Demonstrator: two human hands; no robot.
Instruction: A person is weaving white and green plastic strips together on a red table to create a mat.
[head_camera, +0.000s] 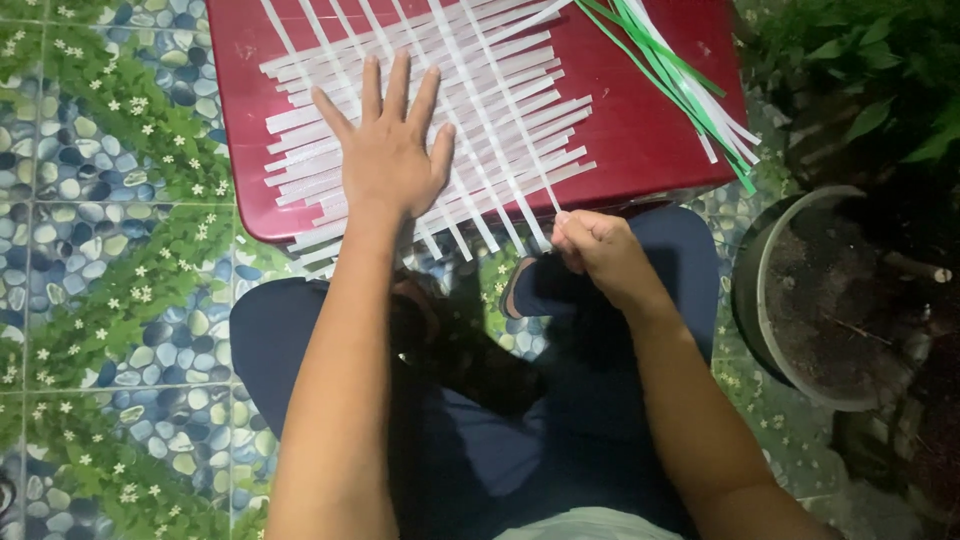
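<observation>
Two hands worked a mat of woven white strips on a red plastic stool.

The left hand lay flat and fully spread, palm down, pressing on the woven white strips that covered the red stool. The right hand was closed in a pinch at the stool's near edge, gripping the end of one long white strip that ran diagonally up across the weave. A loose bundle of green and white strips rested at the stool's far right corner, well apart from both hands. A dark pot of soil stood beside the person's right knee.
</observation>
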